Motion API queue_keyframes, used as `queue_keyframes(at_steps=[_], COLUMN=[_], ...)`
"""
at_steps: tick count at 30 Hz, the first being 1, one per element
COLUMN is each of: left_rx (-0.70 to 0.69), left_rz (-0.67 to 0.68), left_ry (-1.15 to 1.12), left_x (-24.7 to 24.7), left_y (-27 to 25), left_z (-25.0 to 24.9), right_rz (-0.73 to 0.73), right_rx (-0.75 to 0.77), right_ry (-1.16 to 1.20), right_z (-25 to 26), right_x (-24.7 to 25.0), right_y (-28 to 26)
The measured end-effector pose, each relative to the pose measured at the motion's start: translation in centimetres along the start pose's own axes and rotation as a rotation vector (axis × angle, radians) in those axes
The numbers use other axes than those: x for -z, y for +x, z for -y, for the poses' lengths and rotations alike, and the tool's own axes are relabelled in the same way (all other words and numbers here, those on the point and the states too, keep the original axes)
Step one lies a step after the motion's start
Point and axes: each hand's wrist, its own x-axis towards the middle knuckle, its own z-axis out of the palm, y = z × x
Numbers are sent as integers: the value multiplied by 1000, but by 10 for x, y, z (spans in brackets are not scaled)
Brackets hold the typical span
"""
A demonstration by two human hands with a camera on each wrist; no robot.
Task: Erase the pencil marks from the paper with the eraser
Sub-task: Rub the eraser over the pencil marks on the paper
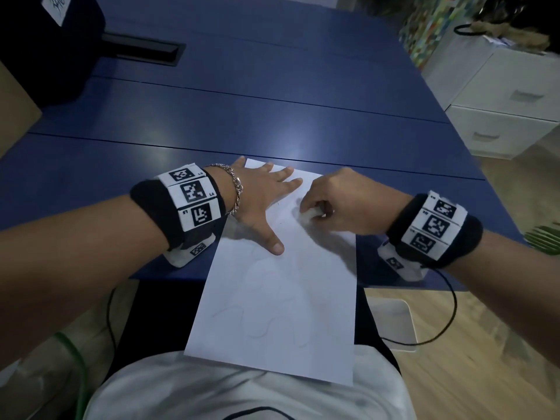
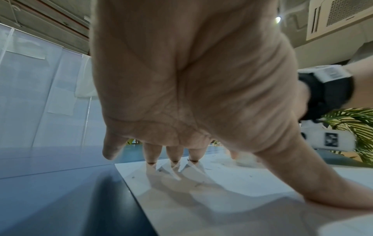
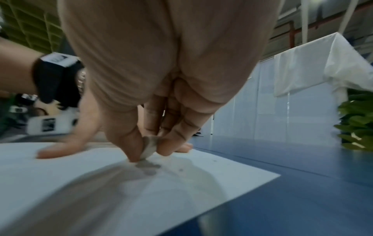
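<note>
A white sheet of paper (image 1: 278, 298) lies on the blue table (image 1: 242, 116) and hangs over its near edge toward my lap. Faint wavy pencil lines (image 1: 260, 328) cross its lower half. My left hand (image 1: 260, 192) lies flat with spread fingers on the paper's far left part, thumb (image 2: 315, 180) pressed down. My right hand (image 1: 330, 201) pinches a small whitish eraser (image 1: 309, 214) between thumb and fingers, its tip on the paper's upper right area. The right wrist view shows the eraser (image 3: 149, 146) touching the paper (image 3: 80, 183), with small crumbs beside it.
A dark bag (image 1: 45, 47) and a black cable slot (image 1: 145, 50) sit at the table's far left. White drawers (image 1: 509, 101) stand right of the table. A green plant (image 3: 357, 121) is off the right side. A black cable (image 1: 448, 313) hangs from my right wrist.
</note>
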Motion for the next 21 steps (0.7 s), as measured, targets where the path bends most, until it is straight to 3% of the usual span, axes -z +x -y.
queue_keyframes(at_steps=[4,9,14,18,21], left_rx=[4,4,-4,-4,-14], left_rz=[4,-7,-15,-27,-34], left_ry=[5,-16,-42,-57,-60], left_x=[1,-1,-1,-1,-3], left_y=[1,0,-1,-1,1], left_z=[0,0,4,3,5], right_rz=[-103,43,-110,-60,-68], right_rx=[-103,8,-124,-62,-119], right_ry=[8,39,49,54,26], right_z=[-11,13,-14,4,-4], right_x=[2,-3,1,-6,0], right_y=[2,-13,-1,-2,10])
